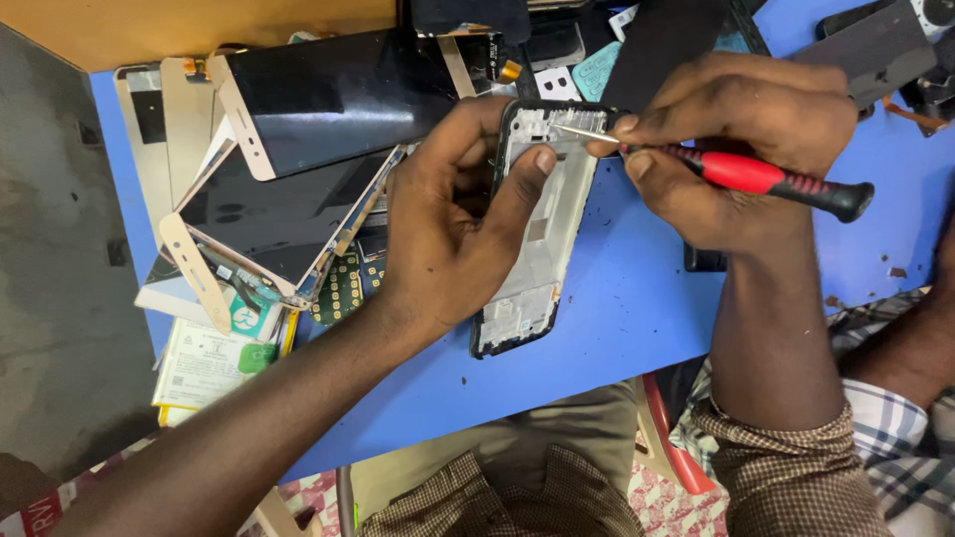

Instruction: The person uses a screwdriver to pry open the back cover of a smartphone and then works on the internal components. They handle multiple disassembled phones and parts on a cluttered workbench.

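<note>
- Gripping phone frame on blue table: left hand, fingers clamped round it
- Frame: black rim, pale bare inside
- Right hand pinches red-black screwdriver, steel tip at frame top

Brown checked shirt sleeve, khaki trousers.

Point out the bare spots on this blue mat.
Blue mat lies bare between the phone frame and right hand, down to its near edge, and right of the screwdriver. Crowded: screen panels stacked left of the left hand, parts along the far edge.
</note>
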